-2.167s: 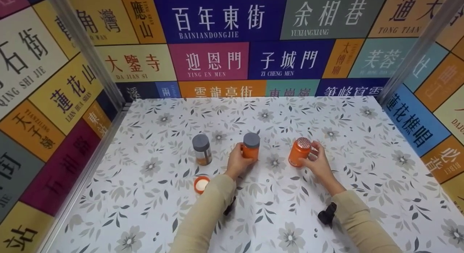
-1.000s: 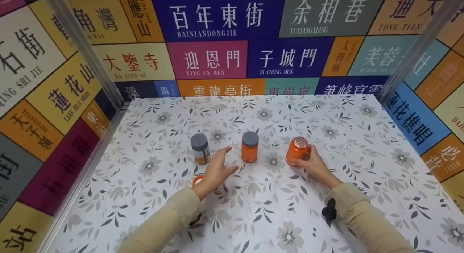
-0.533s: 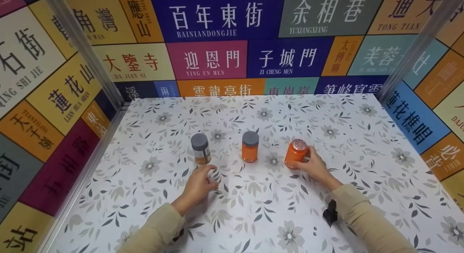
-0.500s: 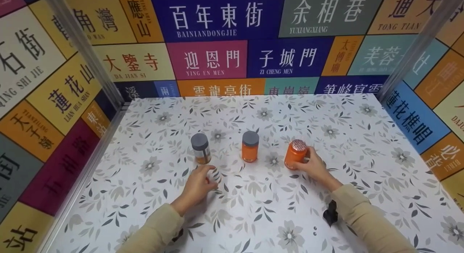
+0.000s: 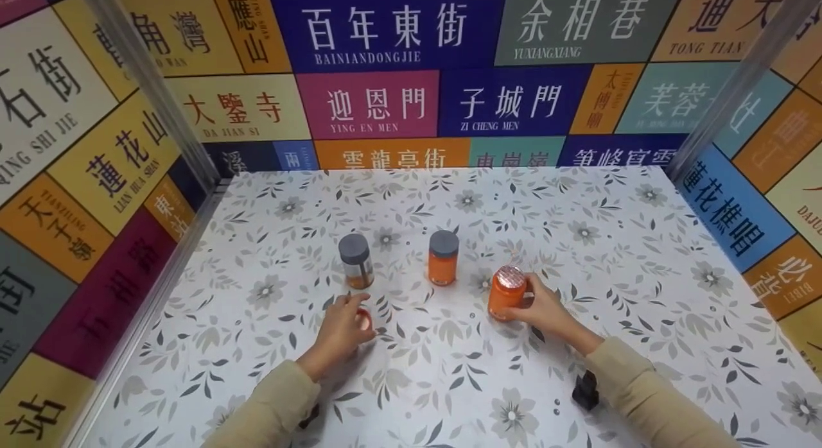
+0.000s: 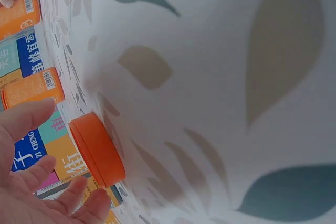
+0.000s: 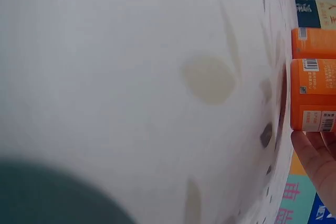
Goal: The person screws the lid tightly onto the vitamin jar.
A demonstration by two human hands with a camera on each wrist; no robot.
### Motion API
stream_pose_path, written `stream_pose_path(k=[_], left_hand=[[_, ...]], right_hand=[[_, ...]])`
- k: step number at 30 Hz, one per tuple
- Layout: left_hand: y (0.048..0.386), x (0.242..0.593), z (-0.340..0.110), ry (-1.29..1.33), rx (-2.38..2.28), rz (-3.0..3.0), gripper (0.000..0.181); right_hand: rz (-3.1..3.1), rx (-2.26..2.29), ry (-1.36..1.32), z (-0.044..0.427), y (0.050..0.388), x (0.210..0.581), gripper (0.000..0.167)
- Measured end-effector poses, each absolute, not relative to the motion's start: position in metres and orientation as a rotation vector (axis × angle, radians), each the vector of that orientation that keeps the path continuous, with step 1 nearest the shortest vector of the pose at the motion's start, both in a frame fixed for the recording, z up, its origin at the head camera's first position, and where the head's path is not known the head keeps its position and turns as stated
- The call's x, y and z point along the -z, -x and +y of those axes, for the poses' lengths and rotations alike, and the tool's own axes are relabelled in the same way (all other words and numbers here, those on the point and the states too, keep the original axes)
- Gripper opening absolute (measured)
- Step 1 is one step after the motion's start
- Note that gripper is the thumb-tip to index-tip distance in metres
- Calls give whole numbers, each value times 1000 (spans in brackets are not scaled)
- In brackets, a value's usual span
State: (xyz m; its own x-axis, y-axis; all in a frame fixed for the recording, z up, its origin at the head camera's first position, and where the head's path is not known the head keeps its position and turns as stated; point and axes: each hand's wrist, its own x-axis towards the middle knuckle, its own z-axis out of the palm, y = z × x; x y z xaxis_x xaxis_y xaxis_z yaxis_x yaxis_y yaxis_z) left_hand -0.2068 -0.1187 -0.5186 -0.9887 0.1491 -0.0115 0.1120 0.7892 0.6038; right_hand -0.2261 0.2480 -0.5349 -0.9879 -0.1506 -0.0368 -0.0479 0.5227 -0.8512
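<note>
My right hand grips an orange bottle with a foil-sealed top and no cap. In the right wrist view, fingers hold that bottle by its side. My left hand is around a small orange lid, pale inside face up. The left wrist view has the lid resting on the table, thumb and relaxed fingers spread beside it. Behind the hands stand a grey-capped orange bottle and a clear, grey-capped jar with orange at its base.
A white tablecloth with grey leaves and flowers covers the table. Panels of coloured street-name signs enclose it at the back and both sides.
My left hand has left the grey-capped orange bottle and moved left and nearer, down to the orange lid. My right hand has brought the foil-topped bottle leftward and nearer.
</note>
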Motion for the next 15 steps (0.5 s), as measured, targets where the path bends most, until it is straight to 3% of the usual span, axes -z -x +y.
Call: stream_pose_path(k=[6,15], left_hand=[[206,519,-121,-87,-941,2838,75],[207,521,-124,-8,-933,2705,68]], right_hand=[[2590,1491,218,233,216,534,71],[2614,1474,226,226,210,537,71]])
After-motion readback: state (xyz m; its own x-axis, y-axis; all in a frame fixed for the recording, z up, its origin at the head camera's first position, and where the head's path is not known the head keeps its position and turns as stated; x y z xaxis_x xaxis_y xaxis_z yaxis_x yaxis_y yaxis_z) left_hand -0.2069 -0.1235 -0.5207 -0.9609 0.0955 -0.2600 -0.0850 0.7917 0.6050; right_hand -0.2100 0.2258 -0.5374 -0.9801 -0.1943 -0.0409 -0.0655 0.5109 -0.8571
